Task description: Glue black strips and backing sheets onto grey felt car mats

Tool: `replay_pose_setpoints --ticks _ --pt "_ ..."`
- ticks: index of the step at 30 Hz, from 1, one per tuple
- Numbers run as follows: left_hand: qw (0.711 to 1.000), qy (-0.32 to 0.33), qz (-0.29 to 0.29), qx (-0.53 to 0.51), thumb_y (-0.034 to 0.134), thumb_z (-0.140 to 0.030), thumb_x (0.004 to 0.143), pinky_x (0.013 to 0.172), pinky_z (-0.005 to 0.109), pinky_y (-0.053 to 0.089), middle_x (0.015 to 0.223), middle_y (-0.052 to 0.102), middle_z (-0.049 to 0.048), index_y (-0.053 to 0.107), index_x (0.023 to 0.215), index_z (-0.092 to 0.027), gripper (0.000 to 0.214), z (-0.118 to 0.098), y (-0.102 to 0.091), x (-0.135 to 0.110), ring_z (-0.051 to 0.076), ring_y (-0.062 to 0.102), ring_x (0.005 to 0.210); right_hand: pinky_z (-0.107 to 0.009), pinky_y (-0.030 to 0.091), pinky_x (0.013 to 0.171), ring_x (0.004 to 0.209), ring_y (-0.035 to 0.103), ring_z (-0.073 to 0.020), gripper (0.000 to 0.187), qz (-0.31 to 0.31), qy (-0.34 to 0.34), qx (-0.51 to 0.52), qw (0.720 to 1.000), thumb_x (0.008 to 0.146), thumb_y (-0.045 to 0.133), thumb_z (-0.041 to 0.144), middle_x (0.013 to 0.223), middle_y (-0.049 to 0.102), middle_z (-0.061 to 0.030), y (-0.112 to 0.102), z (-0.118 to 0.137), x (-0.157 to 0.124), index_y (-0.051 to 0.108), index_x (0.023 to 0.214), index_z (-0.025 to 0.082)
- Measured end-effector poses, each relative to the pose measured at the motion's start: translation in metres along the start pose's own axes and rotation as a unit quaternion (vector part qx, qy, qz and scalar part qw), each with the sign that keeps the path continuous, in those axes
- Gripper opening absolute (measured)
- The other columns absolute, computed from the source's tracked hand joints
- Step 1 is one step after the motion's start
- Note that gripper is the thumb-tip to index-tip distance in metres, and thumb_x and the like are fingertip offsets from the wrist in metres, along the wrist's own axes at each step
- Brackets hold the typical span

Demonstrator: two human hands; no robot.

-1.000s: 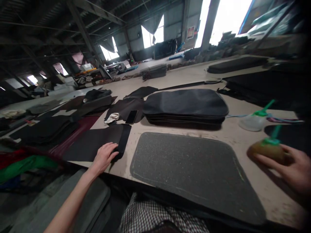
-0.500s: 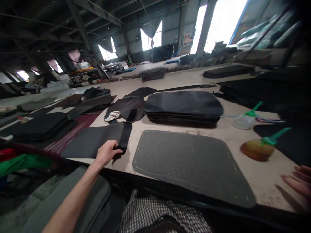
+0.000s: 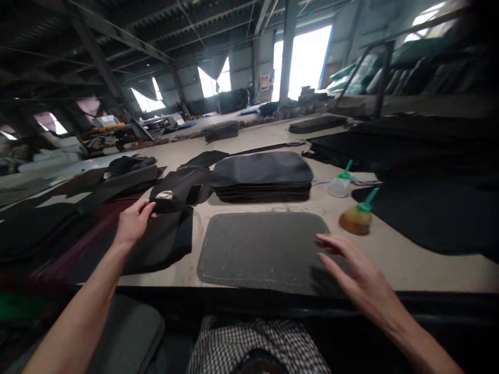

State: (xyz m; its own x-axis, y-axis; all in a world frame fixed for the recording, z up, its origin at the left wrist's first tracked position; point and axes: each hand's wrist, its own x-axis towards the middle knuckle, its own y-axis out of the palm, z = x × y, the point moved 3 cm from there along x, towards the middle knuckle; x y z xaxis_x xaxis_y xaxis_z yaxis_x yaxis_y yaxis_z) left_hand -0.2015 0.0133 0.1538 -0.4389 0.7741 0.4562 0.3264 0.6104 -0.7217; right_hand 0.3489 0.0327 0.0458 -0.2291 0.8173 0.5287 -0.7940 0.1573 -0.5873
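My left hand [image 3: 136, 221] is closed in a pinch on the edge of a dark, thin sheet [image 3: 168, 206], lifted from the pile of sheets at the left. The raised edge partly hides a white crumpled cloth [image 3: 164, 195]. In front of me a grey panel with rounded corners [image 3: 259, 249] lies flat on the table. Over its right end hovers my right hand [image 3: 351, 265], thumb and fingers apart with nothing between them. Behind the panel sits a stack of black rounded panels [image 3: 261, 169].
A phone [image 3: 194, 195] lies left of the stack. Two squeeze bottles with green nozzles, one clear [image 3: 338, 185] and one amber [image 3: 356, 219], stand at the right. Large black sheets [image 3: 436, 218] spread beyond them. The table's front edge [image 3: 273, 293] runs before my lap.
My left hand has risen from the pile with the sheet's edge. My right hand has come in from the right edge to over the grey panel. The view has turned right.
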Motion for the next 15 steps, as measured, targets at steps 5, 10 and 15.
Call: replay_pose_setpoints --ticks 5,10,15 --pt "0.944 0.297 -0.087 0.118 0.051 -0.043 0.098 0.097 0.041 0.054 0.117 0.073 0.0038 0.067 0.121 -0.022 0.035 -0.099 -0.011 -0.036 0.023 0.07 0.105 -0.047 0.047 0.111 0.133 0.052 -0.0244 0.043 0.004 -0.111 -0.005 0.994 0.102 0.048 0.02 0.141 0.054 -0.0131 0.021 0.066 0.008 0.045 0.145 0.021" --pt "0.818 0.557 0.14 0.004 0.049 -0.027 0.096 0.085 0.042 0.064 0.114 0.076 0.0008 0.055 0.141 -0.043 0.049 -0.196 0.01 -0.123 0.024 0.074 0.096 -0.058 0.035 0.119 0.148 0.034 -0.0321 0.063 -0.028 -0.211 -0.011 0.977 0.099 0.06 0.03 0.154 0.042 -0.0186 0.02 0.12 0.006 0.032 0.153 0.017" --pt "0.786 0.549 0.258 -0.121 0.061 -0.024 0.088 0.059 0.036 0.066 0.087 0.078 0.0012 0.052 0.143 -0.048 0.061 -0.235 0.036 -0.161 0.023 0.073 0.066 -0.038 0.055 0.097 0.103 0.068 -0.0203 0.034 0.078 -0.206 0.146 0.965 0.102 0.041 0.024 0.112 0.071 -0.0115 0.015 0.122 -0.012 0.053 0.133 0.014"
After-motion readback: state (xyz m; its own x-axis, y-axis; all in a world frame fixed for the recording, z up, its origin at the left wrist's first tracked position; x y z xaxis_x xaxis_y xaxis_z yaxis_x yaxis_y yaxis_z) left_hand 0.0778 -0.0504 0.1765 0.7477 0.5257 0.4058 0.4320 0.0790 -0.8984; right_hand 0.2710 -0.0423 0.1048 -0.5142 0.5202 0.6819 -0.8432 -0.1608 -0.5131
